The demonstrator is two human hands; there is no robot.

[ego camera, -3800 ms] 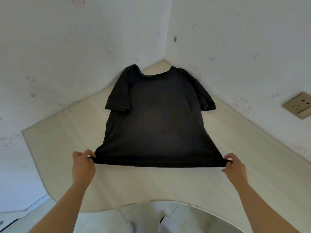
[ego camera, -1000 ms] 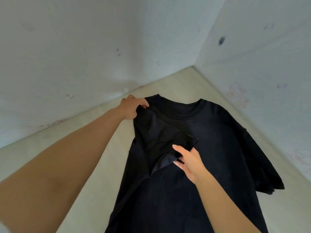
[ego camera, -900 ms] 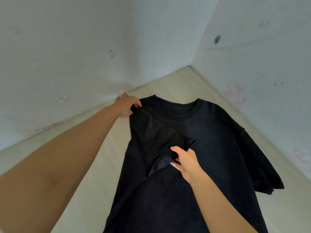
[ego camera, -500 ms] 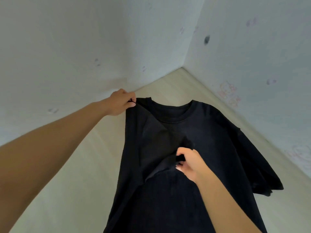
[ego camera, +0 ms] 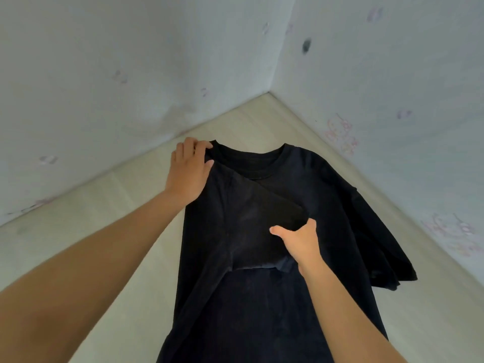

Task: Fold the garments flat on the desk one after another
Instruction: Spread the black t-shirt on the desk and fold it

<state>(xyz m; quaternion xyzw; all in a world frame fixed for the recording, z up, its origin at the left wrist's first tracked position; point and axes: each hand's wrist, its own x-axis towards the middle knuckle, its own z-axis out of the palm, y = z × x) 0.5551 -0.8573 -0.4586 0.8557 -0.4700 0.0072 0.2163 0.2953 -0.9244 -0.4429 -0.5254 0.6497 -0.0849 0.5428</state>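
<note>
My right hand (ego camera: 301,242) is nearest, its grip closed on the edge of the left sleeve (ego camera: 262,221), which I have turned inward over the chest of the black shirt (ego camera: 327,205). The shirt lies front up on the pale table (ego camera: 117,231), collar toward the wall corner, hem running off the bottom of the view. To do this fold well, I judge I should lay the sleeve down so its outer crease runs straight from shoulder toward hem, parallel to the side seam, then let go and smooth outward so no air bunches under the layer. Farther off, my left hand (ego camera: 188,171) rests on the shoulder beside the collar (ego camera: 251,163), fingers curled over the fabric edge, pinning the top of the crease; it should press there until the sleeve is flat. On the far right, the other sleeve (ego camera: 387,258) lies rumpled and unfolded near the wall, so I judge that side comes next.
</note>
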